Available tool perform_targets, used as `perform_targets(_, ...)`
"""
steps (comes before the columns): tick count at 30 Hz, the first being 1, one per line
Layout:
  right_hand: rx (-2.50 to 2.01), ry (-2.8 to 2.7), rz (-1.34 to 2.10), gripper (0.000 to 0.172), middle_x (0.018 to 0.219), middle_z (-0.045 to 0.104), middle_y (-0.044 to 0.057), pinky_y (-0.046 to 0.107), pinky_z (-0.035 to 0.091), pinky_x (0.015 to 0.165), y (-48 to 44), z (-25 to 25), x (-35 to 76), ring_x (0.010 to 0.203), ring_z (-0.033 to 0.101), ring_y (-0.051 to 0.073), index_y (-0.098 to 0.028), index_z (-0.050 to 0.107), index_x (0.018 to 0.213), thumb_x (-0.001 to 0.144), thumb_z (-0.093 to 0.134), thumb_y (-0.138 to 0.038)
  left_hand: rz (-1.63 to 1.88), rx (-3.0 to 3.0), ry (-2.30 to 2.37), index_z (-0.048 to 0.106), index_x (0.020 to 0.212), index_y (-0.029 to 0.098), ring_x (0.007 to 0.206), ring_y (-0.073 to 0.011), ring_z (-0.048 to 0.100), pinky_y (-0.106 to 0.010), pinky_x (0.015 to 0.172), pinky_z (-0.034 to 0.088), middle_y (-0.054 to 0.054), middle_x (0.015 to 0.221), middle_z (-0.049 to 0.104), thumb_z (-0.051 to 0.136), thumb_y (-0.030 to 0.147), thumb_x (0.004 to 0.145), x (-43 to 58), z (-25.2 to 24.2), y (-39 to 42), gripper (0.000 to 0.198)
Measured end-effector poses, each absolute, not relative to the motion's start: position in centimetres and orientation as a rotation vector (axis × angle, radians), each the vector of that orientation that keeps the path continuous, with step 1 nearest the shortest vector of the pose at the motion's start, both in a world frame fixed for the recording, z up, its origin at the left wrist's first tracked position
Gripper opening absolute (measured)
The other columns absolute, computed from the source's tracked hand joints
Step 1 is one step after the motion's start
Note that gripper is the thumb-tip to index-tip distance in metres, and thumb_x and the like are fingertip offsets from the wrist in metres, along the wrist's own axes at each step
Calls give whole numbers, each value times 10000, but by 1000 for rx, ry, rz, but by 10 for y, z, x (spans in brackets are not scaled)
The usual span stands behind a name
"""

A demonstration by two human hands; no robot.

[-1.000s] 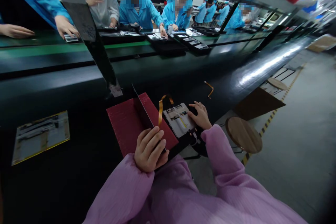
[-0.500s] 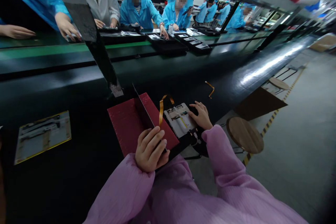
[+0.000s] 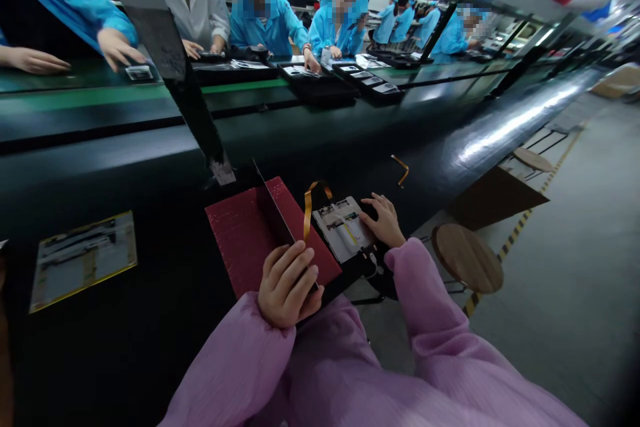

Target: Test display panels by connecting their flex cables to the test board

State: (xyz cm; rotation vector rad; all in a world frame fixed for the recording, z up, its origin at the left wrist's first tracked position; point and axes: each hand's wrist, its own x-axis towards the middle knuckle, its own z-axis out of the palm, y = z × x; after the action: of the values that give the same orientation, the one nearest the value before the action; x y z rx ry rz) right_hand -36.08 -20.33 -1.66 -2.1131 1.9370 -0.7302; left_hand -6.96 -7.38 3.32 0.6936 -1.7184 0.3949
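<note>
My left hand (image 3: 287,283) grips the near edge of a thin dark panel (image 3: 273,207) that stands tilted up on a red mat (image 3: 240,233). An orange ribbon cable (image 3: 307,207) runs from that panel to a silver-backed module (image 3: 343,228) lying flat on the dark bench. My right hand (image 3: 384,219) rests on the module's right edge, fingers bent and pressing on it. Both sleeves are pink.
A loose orange cable (image 3: 400,169) lies further back on the bench. A yellow-framed instruction sheet (image 3: 83,259) lies at the left. Beyond a green conveyor (image 3: 100,97), people in blue coats work at black trays (image 3: 320,77). Round wooden stools (image 3: 467,257) stand at the right.
My hands and the panel have hardly moved. A co-worker's hand at the far left has let go of a small part on the conveyor side.
</note>
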Motion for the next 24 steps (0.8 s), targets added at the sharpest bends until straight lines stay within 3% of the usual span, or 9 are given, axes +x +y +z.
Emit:
perform_targets(15,-2118,1964,-763,441,1464,503,93,565,262,1160,-201,-15,-358,1420,340,335,-237,665,1209,863,545,-484,388,699,-1692,608,1014,146,1176,-259,637,-421,936,536,-123,1013,708,539,232,903,-71,34,-74,156)
perform_targets(24,-2068,1969,-747,425,1478,495,65,554,256,1175,-201,-13,-358,1428,333,307,-242,650,1220,839,496,-352,389,709,-1689,608,1024,175,1145,-252,656,-420,913,549,-103,1020,714,548,241,900,-71,36,-74,153)
